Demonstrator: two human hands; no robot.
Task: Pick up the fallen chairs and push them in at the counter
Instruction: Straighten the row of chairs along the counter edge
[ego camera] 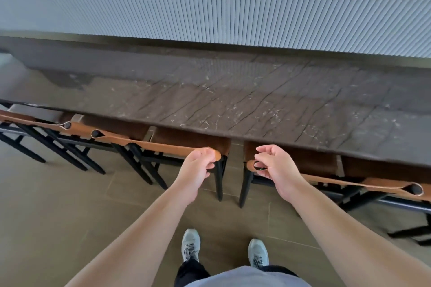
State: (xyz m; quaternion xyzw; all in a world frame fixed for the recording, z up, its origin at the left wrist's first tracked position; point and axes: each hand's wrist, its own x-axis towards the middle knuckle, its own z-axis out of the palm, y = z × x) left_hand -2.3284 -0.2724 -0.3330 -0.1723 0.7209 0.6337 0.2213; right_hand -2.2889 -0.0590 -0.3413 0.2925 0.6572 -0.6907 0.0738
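We're at the counter (233,100) now, tucking chairs in: our left hand (198,168) curls around the tan leather backrest end of the left chair (163,147), our right hand (275,165) pinches the post top of the right chair (326,179). Both stand upright, seats under the veined dark stone slab. Next, likely a final nudge forward on those slim black legs.

A pair of pale grey sneakers (258,253) with dark laces is standing on the tan tiled floor (70,205), toes pointing forward. Dark trousers (189,274) are showing just above them, and the hem of a grey shirt (245,278) is filling the bottom edge. Farther back, a white ribbed panel (233,18) is running across the view.
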